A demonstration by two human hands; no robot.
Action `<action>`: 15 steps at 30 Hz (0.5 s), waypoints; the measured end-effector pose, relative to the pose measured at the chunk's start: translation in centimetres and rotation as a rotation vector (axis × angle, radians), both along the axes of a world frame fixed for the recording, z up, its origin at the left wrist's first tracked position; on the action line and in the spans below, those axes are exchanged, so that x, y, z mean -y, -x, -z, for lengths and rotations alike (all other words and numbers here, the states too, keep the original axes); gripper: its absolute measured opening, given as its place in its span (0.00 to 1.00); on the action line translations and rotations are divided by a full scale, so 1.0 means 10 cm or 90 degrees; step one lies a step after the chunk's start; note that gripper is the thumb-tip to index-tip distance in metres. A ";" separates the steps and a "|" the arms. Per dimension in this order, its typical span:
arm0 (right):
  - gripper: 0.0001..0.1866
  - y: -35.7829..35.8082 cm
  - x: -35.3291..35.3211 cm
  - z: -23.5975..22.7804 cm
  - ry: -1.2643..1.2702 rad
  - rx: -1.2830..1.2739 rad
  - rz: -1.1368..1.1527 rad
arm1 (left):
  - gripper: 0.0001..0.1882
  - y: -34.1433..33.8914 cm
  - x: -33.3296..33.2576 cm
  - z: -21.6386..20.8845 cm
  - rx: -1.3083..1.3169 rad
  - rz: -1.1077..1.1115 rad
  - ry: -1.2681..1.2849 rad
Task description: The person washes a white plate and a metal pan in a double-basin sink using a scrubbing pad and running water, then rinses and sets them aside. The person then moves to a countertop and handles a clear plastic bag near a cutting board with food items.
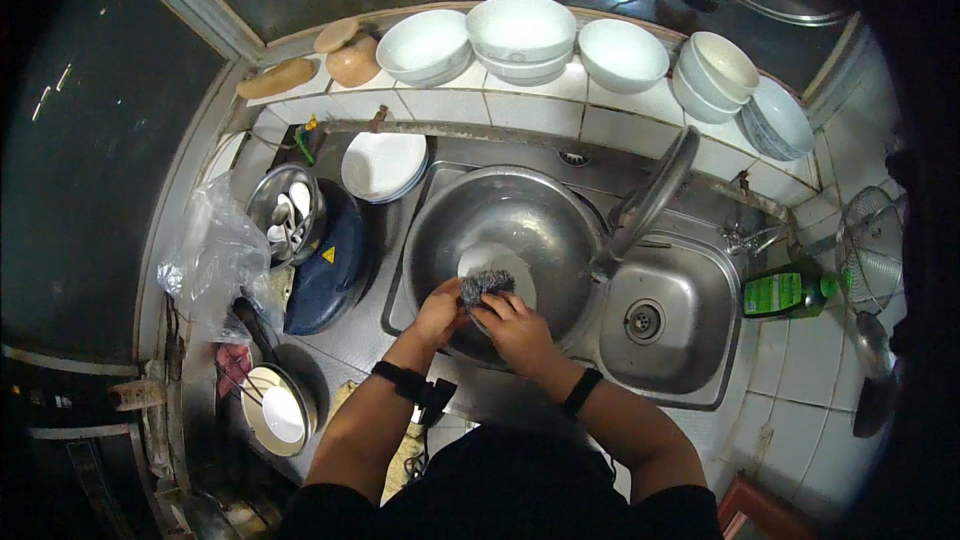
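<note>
Right hand (515,330): its grip is closed over a grey wire scrubber (487,287), which is pressed down by the fingers.
Left hand (440,315): held just beside the scrubber; whether the dish's edge is pinched by this grip cannot be told.
Scrubber: likely light, springy and rough; best held from above, with fingers spread.
White dish (492,258): seen low in the basin, beneath the hands and partly hidden by them; probably stiff, slippery if wet, and easily chipped. It is best taken by the rim, thumb inside and fingers underneath.
Steel basin (428,240): set in the larger sink, under the tap (665,190); its smooth wall would probably offer little hold.
Small sink (725,325): placed to the right, with a green bottle (785,293) beyond it.
Tabletop (365,350): stacked bowls (383,165) and a dark blue lid (325,290) are kept left of the basin.
Ledge (535,112): lined with white bowls (521,25).
</note>
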State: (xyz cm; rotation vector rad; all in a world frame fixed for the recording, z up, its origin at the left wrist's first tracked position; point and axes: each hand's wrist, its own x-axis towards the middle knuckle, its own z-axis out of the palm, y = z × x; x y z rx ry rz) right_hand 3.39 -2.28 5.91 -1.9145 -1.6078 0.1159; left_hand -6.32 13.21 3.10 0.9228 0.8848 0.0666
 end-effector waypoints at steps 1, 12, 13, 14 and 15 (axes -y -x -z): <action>0.18 0.00 0.08 0.03 0.039 0.007 -0.003 | 0.13 -0.02 0.03 0.01 -0.018 -0.041 0.009; 0.19 -0.87 0.73 0.14 0.221 0.003 0.234 | 0.16 0.15 0.01 -0.39 0.078 -0.126 0.059; 0.20 -0.94 0.75 0.03 0.194 -0.012 0.270 | 0.16 0.16 0.06 -0.45 0.092 -0.123 0.057; 0.21 -1.01 0.78 -0.08 0.173 -0.025 0.307 | 0.15 0.15 0.10 -0.51 0.122 -0.117 0.060; 0.22 -1.08 0.79 -0.17 0.121 -0.029 0.333 | 0.15 0.15 0.14 -0.57 0.113 -0.114 0.045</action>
